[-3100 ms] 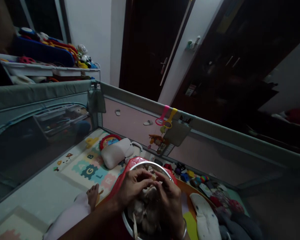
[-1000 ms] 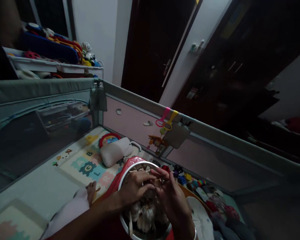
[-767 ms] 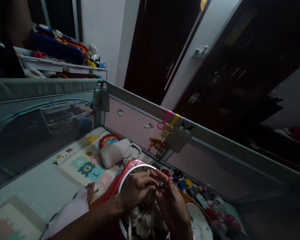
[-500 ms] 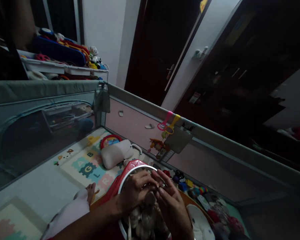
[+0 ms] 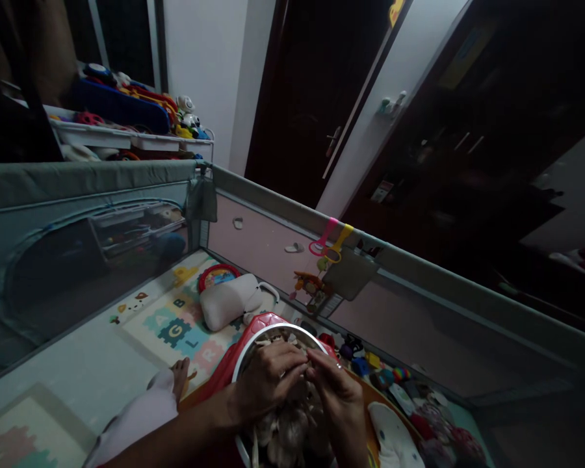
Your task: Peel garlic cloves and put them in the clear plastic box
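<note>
A round metal-rimmed bowl (image 5: 239, 364) full of garlic bulbs (image 5: 285, 434) sits close in front of me, set in a red and orange piece. Over the bowl, my left hand (image 5: 272, 376) is closed, its thumb and fingertips pinched together. Facing it, my right hand (image 5: 338, 396) is closed too, with a ring on one finger. The fingertips of both hands meet on a small piece of garlic (image 5: 307, 361), mostly hidden between them. Garlic bulbs lie just beneath the hands, and dry stalks and skins show near the far rim.
A padded playpen rail (image 5: 273, 195) runs round the mat (image 5: 146, 348). Beyond the bowl lie a white cushion-like thing (image 5: 229, 302) and a red round toy (image 5: 219, 276). Several toys (image 5: 370, 361) line the right side. A bare foot (image 5: 180, 377) rests at left.
The right hand's fingers, spread and raised before, have curled in toward the left fingertips. More of the bowl's far side shows. The whole view has shifted slightly.
</note>
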A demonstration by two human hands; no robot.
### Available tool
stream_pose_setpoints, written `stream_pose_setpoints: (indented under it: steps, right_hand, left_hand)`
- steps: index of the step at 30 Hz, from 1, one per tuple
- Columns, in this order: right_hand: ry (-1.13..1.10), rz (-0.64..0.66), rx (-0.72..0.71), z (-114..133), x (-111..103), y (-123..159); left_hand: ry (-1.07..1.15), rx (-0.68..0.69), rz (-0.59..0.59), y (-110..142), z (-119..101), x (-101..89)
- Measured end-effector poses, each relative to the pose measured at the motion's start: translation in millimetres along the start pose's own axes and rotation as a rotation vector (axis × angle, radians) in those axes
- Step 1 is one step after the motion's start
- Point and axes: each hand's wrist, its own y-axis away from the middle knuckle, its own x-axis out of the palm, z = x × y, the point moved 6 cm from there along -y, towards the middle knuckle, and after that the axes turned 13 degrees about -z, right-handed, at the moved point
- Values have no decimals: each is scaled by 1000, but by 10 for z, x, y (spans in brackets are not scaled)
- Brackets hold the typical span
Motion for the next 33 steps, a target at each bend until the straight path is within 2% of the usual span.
stream_pose_setpoints:
  steps: [7, 10, 13, 18, 22, 27, 33]
  right_hand:
    - [23, -36, -91, -32, -25, 20]
    - [56, -47, -113, -11, -44, 14]
    - [75, -43, -74, -2, -46, 11]
    - [58, -40, 14, 21, -28, 39]
    - [54, -13, 32, 56, 15, 73]
    - [32, -7, 6, 109, 56, 101]
    - [59, -6, 10, 87, 11, 82]
  left_hand:
    - [-207, 139, 132, 21, -101, 25]
    - [-298, 246, 112, 63, -146, 64]
    - [-357, 316, 108, 95, -181, 100]
    - [-412, 374, 95, 66, -260, 75]
    - [-444, 408, 119, 66, -271, 86]
    - [-402, 345, 138, 68, -196, 104]
    - [-222, 56, 50, 7, 13, 14]
